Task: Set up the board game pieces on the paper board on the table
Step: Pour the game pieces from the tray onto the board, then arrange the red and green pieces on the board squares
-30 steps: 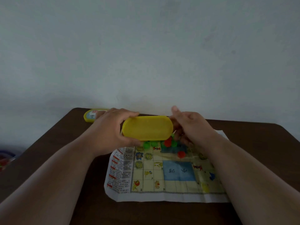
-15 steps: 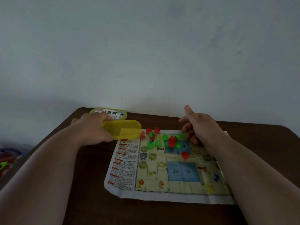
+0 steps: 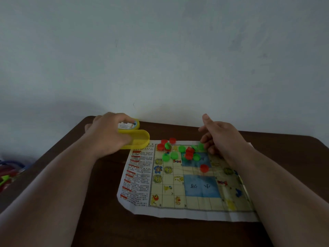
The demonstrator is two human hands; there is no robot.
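Observation:
The paper board point(image 3: 185, 186) lies flat on the dark brown table point(image 3: 99, 202). Several red and green round pieces point(image 3: 181, 150) lie scattered in a loose heap on the board's far part, and a single red piece point(image 3: 204, 167) sits a little nearer. My left hand point(image 3: 108, 134) grips the yellow oval box point(image 3: 137, 139) at the board's far left corner, low over the table. My right hand point(image 3: 219, 138) hovers over the far right of the board, fingers loosely curled, holding nothing that I can see, with its fingertips beside a green piece point(image 3: 201, 146).
The box's yellow lid point(image 3: 130, 124) with a printed label lies just behind the box, near the wall. Colourful items point(image 3: 7, 175) show off the table's left edge. A pale wall stands right behind the table.
The pieces have spilled from the box onto the board. My left hand has carried the box left and down beside the lid. My right hand has let go of the box.

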